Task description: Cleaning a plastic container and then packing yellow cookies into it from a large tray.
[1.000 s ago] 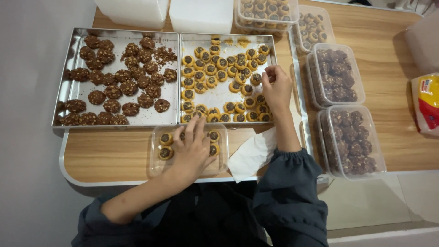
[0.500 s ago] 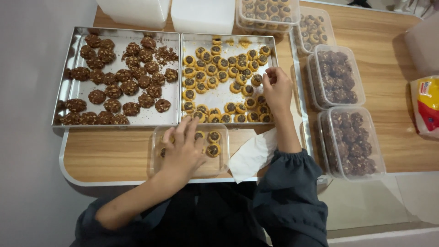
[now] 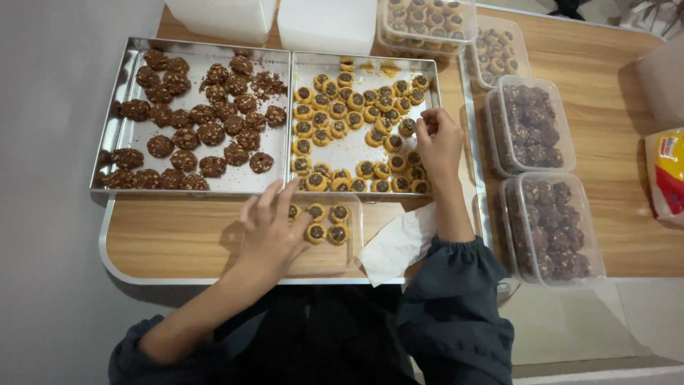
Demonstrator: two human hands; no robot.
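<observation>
My left hand (image 3: 271, 228) rests with fingers spread on the left part of a clear plastic container (image 3: 331, 260) at the table's near edge; a few golden cookies with dark centres (image 3: 326, 222) lie inside. My right hand (image 3: 438, 142) reaches into the right metal tray (image 3: 356, 146), fingertips pinched on one golden cookie (image 3: 407, 127) among several. The left metal tray (image 3: 142, 139) holds several dark chocolate cookies (image 3: 196, 132).
Lidded clear tubs of dark cookies (image 3: 531, 128) (image 3: 552, 228) stand at the right, more tubs of golden cookies (image 3: 427, 21) at the back. White boxes (image 3: 324, 21) stand behind the trays. A white tissue (image 3: 395, 242) lies by the container. A yellow-red packet (image 3: 668, 175) sits far right.
My left hand has slid leftwards over the container, uncovering the cookies in it. My right hand has shifted slightly back in the tray and closed its fingertips on a cookie.
</observation>
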